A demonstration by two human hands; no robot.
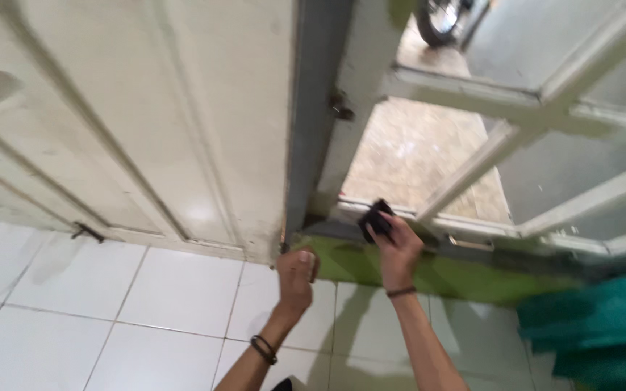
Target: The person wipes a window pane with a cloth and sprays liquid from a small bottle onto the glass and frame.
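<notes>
Two bare hands worked low at the foot of a doorway. The right hand (398, 250) was clamped on a small black cloth (376, 219), pressed against the bottom rail of the window frame (472, 163) just right of the door post (360, 108). The left hand (296, 275) was curled into a loose fist, holding nothing, just left of that post at the corner of the cream door (146, 123). White floor tiles (175, 297) lay below; green fabric (603, 326) sat far right.

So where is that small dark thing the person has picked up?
The dark thing is in the right hand, just right of centre in the head view, held up at the window's lower frame, beside the door.
</notes>
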